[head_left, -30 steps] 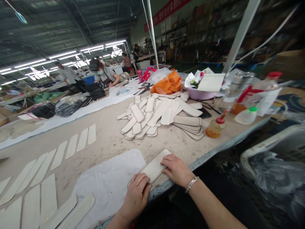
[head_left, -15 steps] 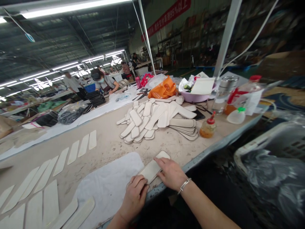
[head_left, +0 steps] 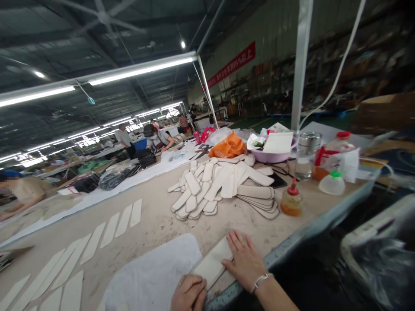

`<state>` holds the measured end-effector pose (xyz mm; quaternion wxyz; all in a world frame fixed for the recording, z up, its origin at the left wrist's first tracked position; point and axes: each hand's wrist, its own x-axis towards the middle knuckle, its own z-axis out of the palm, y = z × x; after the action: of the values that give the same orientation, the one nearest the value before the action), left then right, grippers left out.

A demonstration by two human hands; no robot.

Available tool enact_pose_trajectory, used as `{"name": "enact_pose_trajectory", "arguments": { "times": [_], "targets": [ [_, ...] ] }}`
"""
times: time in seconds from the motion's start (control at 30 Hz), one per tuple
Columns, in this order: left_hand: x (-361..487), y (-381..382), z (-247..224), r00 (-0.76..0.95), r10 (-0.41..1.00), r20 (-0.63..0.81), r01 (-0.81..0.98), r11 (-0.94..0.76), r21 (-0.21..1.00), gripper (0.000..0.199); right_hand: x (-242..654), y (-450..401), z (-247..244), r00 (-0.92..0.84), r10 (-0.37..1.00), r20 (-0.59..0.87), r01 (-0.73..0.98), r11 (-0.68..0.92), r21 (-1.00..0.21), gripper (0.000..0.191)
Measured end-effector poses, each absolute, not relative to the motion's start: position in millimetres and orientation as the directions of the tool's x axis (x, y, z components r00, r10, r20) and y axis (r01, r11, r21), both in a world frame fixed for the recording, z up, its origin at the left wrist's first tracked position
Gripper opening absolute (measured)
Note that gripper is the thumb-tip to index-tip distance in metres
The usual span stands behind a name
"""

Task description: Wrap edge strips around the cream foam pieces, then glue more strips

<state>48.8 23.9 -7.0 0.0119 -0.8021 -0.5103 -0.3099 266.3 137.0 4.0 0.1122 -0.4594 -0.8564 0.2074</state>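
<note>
A cream, flat strip with rounded corners point(head_left: 211, 261) lies at the table's near edge, one corner over a white cloth-like sheet point(head_left: 152, 272). My left hand point(head_left: 188, 293) is closed at the strip's near end, fingers curled and thumb against its edge. Flat across the far end rests my right hand point(head_left: 245, 262), its fingers stretched out, with a silver bracelet at the wrist. The far tip of the strip is hidden under that hand. Beyond the hands sits a loose pile of similar cream strips point(head_left: 207, 190), with a neater stack point(head_left: 257, 201) on its right side.
Separate cream strips point(head_left: 92, 242) lie in a row at left. A red-capped glue bottle point(head_left: 291, 201), a white green-tipped bottle point(head_left: 332, 183), a glass jar point(head_left: 306, 157) and a purple bowl point(head_left: 270, 155) stand at right. A plastic-lined crate point(head_left: 382, 250) is below the table edge. Co-workers sit farther off.
The camera has tilted up, so the table sits lower in view. My right hand has gone from fingertips on the strip to fingers spread flat over its far end. My left hand stays at the near end.
</note>
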Motion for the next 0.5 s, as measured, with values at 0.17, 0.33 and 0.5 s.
{"name": "enact_pose_trajectory", "arguments": {
  "times": [0.17,0.33,0.5],
  "targets": [
    [23,26,-25,0.088,0.881,0.465,0.909,-0.262,0.324,0.027,267,134,12,-0.508,0.860,-0.036,0.785,0.446,-0.430,0.077],
    [27,33,-1,-0.075,0.982,0.172,0.941,0.013,0.337,0.050,263,133,8,-0.472,0.882,-0.005,0.788,0.419,-0.451,0.074],
    [37,48,25,-0.144,0.963,-0.227,0.861,0.235,0.450,0.024,270,136,18,-0.344,0.930,0.126,0.779,0.358,-0.515,0.061]
  ]
}}
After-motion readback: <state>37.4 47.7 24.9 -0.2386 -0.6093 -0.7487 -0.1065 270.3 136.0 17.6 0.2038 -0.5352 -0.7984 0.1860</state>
